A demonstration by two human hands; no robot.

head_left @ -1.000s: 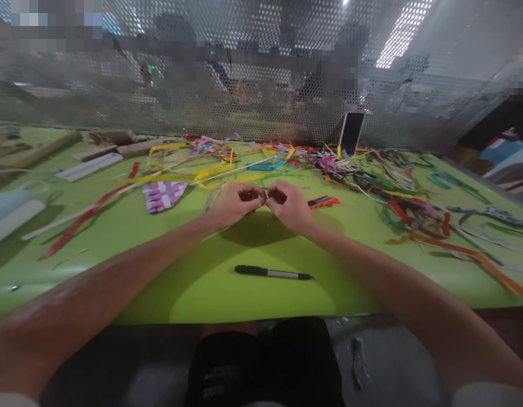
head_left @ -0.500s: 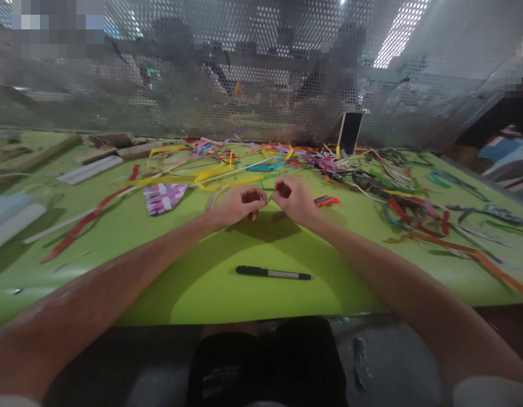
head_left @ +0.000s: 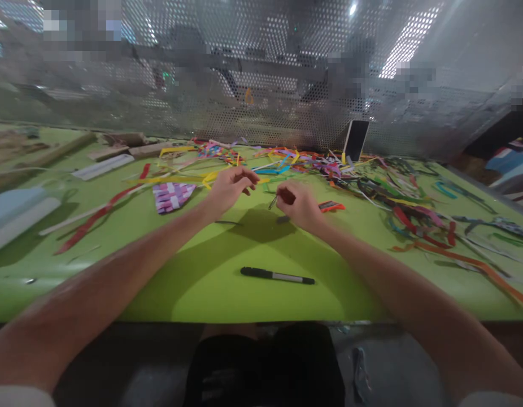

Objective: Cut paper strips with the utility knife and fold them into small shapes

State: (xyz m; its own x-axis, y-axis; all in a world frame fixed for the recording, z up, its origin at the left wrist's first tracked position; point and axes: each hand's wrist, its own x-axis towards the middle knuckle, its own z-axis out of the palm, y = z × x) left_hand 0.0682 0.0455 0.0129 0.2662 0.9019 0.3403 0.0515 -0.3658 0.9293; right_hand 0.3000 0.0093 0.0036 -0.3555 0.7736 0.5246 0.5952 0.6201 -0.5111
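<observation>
My left hand (head_left: 235, 187) is raised above the green table (head_left: 202, 294), its fingers apart and nothing visible between them. To its right, my right hand (head_left: 296, 202) pinches a small, thin metal piece (head_left: 273, 201), too small to make out fully. A purple and white woven piece (head_left: 172, 196) lies left of my left hand. An orange and dark object (head_left: 331, 207) rests just right of my right hand. Nearer to me lies a black and grey pen (head_left: 277, 276).
Colourful strips (head_left: 282, 161) are heaped along the back, with more at the right. A phone (head_left: 356, 140) leans upright against the perforated metal panel (head_left: 265, 107). Red strip (head_left: 104, 209), white bars (head_left: 103, 167) and brown rolls (head_left: 153, 149) lie at the left.
My left hand has let go of the small piece and moved up and left, its fingers opening. My right hand keeps hold of it. The view has shifted slightly.
</observation>
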